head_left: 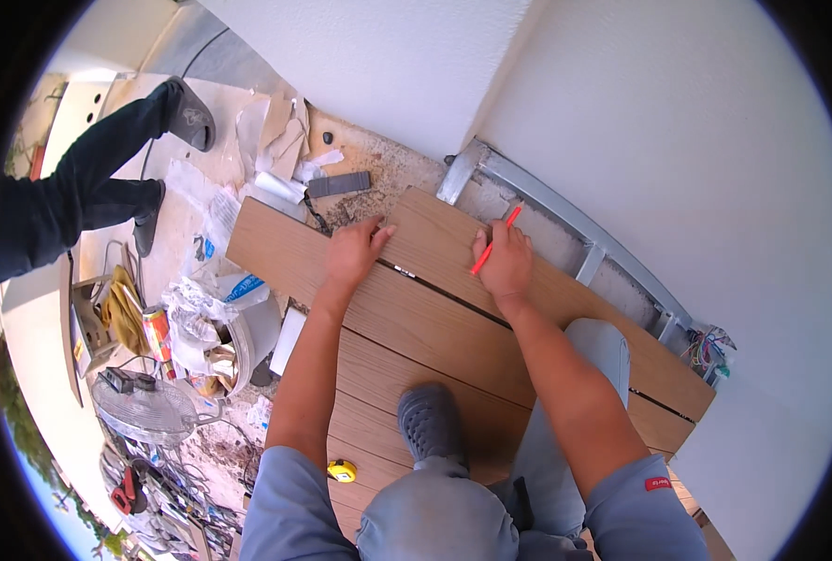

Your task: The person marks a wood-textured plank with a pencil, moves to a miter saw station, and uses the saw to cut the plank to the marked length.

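Note:
My left hand (355,252) has its fingers curled on the edge of the top wood-look deck board (565,309), near that board's left end. My right hand (505,262) rests on the same board farther right, holding a slim red pencil or marker (512,219) slanted between its fingers. More boards (406,332) lie parallel below, separated by dark gaps with a small clip showing in one. Beyond the top board a galvanized metal frame (528,185) runs along the white wall. A yellow tape measure (342,470) lies on the boards beside my left forearm.
A co-worker's legs (98,164) are at upper left. Scraps (280,140), a bucket of rubbish (238,341), a fan (140,411) and tangled tools (154,496) cover the left. Loose wires (706,351) hang at the frame's right end. My shoe (430,421) is on the boards.

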`<state>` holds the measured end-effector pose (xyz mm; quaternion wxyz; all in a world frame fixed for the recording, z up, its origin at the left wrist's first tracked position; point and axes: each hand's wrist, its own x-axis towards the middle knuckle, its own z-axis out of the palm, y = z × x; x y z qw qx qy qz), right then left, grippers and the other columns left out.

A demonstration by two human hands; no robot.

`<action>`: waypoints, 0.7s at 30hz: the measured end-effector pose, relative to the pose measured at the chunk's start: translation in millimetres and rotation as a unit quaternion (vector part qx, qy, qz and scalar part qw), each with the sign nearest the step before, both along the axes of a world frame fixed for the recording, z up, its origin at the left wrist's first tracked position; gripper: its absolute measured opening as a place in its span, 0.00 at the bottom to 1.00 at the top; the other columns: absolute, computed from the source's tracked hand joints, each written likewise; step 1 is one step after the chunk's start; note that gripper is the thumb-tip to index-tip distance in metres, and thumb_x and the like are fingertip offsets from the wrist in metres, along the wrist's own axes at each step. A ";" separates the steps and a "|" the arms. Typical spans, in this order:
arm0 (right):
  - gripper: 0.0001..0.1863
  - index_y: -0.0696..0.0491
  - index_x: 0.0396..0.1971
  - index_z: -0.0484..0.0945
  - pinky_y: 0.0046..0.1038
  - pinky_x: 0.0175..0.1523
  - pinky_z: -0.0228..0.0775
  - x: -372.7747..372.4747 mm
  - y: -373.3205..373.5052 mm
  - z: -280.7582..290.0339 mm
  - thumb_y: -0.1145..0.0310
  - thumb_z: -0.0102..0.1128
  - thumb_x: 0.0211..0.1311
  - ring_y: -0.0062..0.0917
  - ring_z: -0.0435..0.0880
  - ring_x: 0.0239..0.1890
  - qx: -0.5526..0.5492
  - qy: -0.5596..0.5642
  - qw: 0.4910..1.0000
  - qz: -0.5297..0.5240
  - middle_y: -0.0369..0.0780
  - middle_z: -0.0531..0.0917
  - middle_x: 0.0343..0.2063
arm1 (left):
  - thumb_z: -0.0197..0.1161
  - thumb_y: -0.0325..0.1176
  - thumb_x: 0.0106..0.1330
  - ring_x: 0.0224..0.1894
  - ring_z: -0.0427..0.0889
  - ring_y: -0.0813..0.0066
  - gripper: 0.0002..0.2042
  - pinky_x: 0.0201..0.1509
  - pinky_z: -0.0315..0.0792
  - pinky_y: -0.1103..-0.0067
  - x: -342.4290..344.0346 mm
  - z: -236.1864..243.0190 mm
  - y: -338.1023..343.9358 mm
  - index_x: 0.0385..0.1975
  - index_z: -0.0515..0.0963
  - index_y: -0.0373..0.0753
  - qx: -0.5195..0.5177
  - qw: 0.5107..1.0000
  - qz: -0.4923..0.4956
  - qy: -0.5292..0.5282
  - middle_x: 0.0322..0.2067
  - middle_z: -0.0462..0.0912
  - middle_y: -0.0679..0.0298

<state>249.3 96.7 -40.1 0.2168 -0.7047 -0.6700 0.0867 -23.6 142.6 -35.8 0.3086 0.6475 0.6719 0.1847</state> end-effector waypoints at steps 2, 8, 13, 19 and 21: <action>0.10 0.54 0.39 0.77 0.42 0.47 0.69 -0.2 1.8 -0.2 0.64 0.61 0.64 0.42 0.80 0.37 0.005 -0.001 1.000 0.006 0.47 0.82 0.31 | 0.54 0.54 0.74 0.42 0.85 0.46 0.22 0.48 0.77 0.58 1.3 8.7 2.5 0.46 0.84 0.41 -0.071 0.982 -0.127 0.122 0.37 0.86 0.46; 0.10 0.54 0.37 0.75 0.42 0.48 0.68 -2.6 5.5 1.5 0.63 0.60 0.64 0.41 0.80 0.39 0.005 -0.010 1.000 0.013 0.46 0.82 0.31 | 0.50 0.57 0.75 0.40 0.84 0.45 0.25 0.46 0.76 0.56 -2.8 7.5 10.8 0.38 0.82 0.39 -0.084 0.979 -0.148 0.113 0.33 0.86 0.46; 0.11 0.54 0.39 0.76 0.42 0.50 0.69 -0.7 1.2 1.2 0.61 0.60 0.66 0.42 0.81 0.41 -0.027 -0.004 1.000 0.007 0.46 0.83 0.34 | 0.50 0.55 0.76 0.38 0.84 0.44 0.25 0.43 0.76 0.55 -6.0 -13.7 4.7 0.37 0.80 0.37 -0.044 0.978 -0.160 0.123 0.32 0.86 0.47; 0.12 0.54 0.41 0.77 0.43 0.50 0.69 2.9 0.6 2.1 0.61 0.61 0.67 0.42 0.82 0.43 -0.027 -0.005 1.000 0.005 0.45 0.84 0.36 | 0.51 0.51 0.77 0.31 0.84 0.46 0.21 0.37 0.76 0.55 -4.2 -20.8 2.6 0.33 0.77 0.38 0.040 0.975 -0.176 0.129 0.25 0.84 0.49; 0.12 0.54 0.41 0.77 0.43 0.49 0.69 3.2 -0.4 0.3 0.61 0.61 0.67 0.42 0.82 0.42 -0.013 -0.008 1.000 0.005 0.45 0.84 0.36 | 0.49 0.49 0.78 0.30 0.84 0.50 0.20 0.38 0.76 0.57 -1.6 -19.6 -2.1 0.32 0.76 0.40 0.059 0.972 -0.173 0.147 0.22 0.83 0.51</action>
